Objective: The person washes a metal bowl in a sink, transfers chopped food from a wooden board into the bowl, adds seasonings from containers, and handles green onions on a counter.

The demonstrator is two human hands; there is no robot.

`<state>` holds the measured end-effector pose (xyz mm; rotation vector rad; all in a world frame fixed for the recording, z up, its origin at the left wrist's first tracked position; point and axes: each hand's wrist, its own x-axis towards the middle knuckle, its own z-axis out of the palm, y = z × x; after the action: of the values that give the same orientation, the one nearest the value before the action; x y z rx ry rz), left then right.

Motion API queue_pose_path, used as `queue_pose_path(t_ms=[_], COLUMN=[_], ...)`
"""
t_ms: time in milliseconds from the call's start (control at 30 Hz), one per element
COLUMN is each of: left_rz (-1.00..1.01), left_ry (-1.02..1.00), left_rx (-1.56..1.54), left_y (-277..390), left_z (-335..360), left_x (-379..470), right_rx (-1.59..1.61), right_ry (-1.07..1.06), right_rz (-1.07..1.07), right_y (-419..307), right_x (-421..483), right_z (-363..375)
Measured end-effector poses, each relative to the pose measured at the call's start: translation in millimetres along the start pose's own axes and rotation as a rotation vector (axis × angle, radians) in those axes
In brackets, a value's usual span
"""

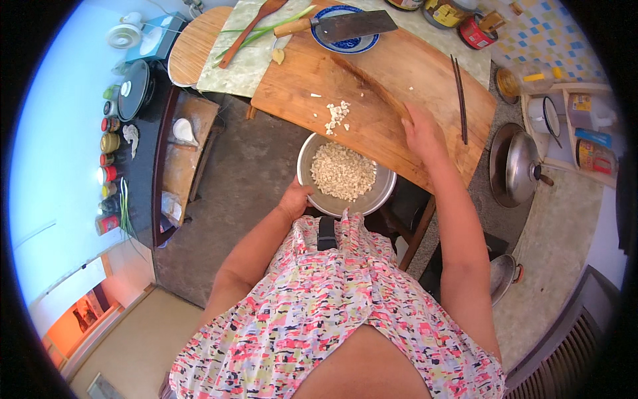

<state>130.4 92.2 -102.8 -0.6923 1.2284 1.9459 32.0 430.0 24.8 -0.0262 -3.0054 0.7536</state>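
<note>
My left hand (296, 198) grips the left rim of a metal bowl (387, 185) filled with small pale diced pieces (343, 172). The bowl is below the near edge of a wooden cutting board (294, 75). My right hand (423, 130) is shut on one end of a long brown wooden stick (369, 80), which lies slantwise over the board. Left of the stick, a small heap of white chopped pieces (338, 113) rests on the board. Across a blue-rimmed plate (351, 49) at the back lies a cleaver (356, 26) with a wooden handle.
Dark chopsticks (461, 99) lie on the board's right side. A wooden spatula (249, 35) and green onions (269, 30) are at the back left. Jars (477, 33) stand at the back right. A lidded pan (521, 162) is right of the board, and a shelf with jars is at left.
</note>
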Motion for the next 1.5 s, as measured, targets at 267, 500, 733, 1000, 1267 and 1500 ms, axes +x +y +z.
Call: queue_pose_path(t_ms=[267,500,733,1000,1267,1500], left_rz=[-0.001,0.017,0.017,0.036,0.065,0.072], left_ry=[0.073,0.063,0.037,0.002,0.025,0.119], left_rx=[-0.029,-0.078,-0.058,-0.043,-0.105,-0.091], left_y=[6.6,8.4,6.9,1.0,-3.4,-4.5], left_z=[-11.0,-14.5,-8.0,-14.0,-6.3,-0.7], left_x=[-9.7,-8.5,-7.1,-1.9,-13.8,-23.9], right_rx=[-0.031,0.013,-0.071,-0.025,0.054,0.034], right_ry=[-0.272,-0.296,0.115,-0.155,-0.141,-0.167], right_rz=[-0.253,-0.454,0.248,-0.085,-0.091,-0.117], right_y=[-35.5,-35.3,50.4,-12.4,-18.2,-7.8], right_x=[24.9,-46.2,-52.0,-100.5,-145.0,-145.7], right_z=[16.6,5.9,-8.6,-2.1,-3.6,-7.2])
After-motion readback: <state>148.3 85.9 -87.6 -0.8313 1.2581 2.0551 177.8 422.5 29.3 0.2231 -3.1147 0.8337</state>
